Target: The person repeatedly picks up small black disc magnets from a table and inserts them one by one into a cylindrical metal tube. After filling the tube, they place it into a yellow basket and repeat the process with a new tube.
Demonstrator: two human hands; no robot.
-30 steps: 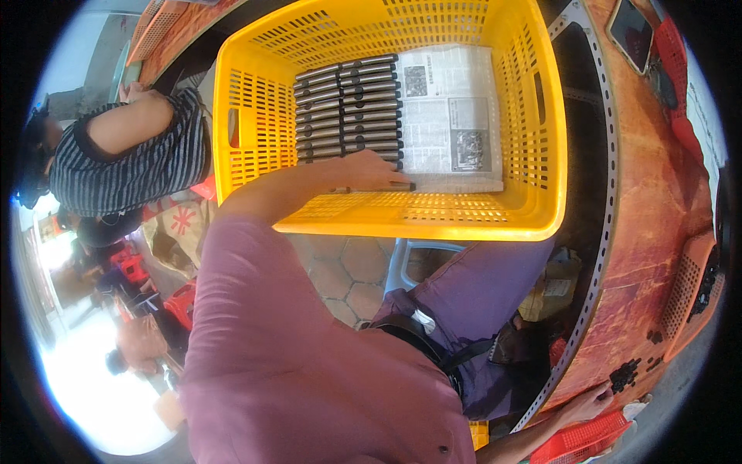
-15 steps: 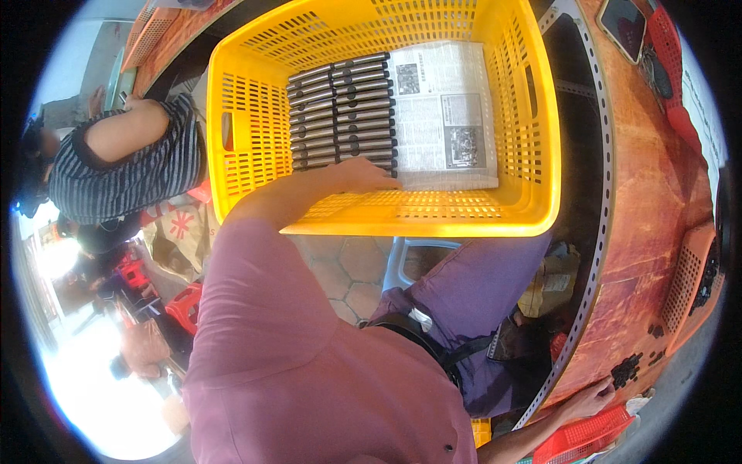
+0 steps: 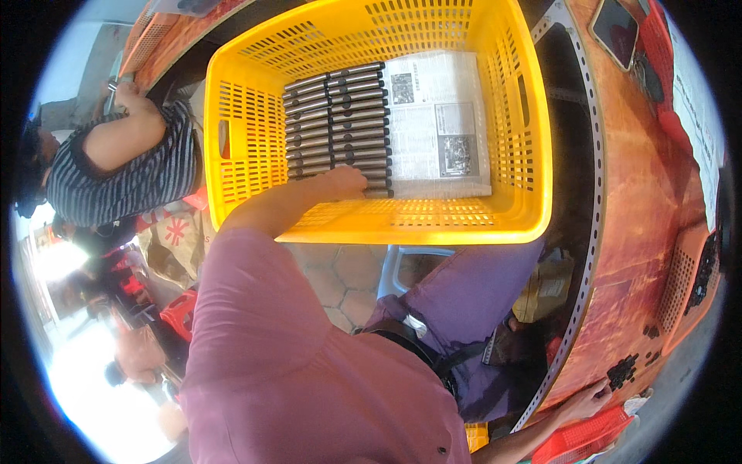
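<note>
A yellow slatted plastic basket [image 3: 417, 236] stands before me, lined with newspaper [image 3: 417, 166]. On the paper's left half lie metallic tubes [image 3: 359, 122] with dark ends, in two columns side by side. My left hand [image 3: 344, 183] reaches over the basket's near rim, down at the nearest tubes. Its fingers are curled, and what they hold is hidden. Far to the lower right, my right hand [image 3: 591, 398] rests at the table, next to a cluster of small black pieces [image 3: 622, 373]. Its fingers look pinched together; anything in them is too small to make out.
The reddish table [image 3: 618, 271] runs along my right, with a perforated metal edge. On it are a phone [image 3: 616, 31], an orange basket [image 3: 684, 286] with black parts, and a red basket [image 3: 580, 437]. A person in a striped top [image 3: 127, 166] sits at the left.
My left hand has drawn back a little to the left, and its outstretched fingers have curled. The basket sits slightly lower and further left in view. The right hand stays beside the black pieces.
</note>
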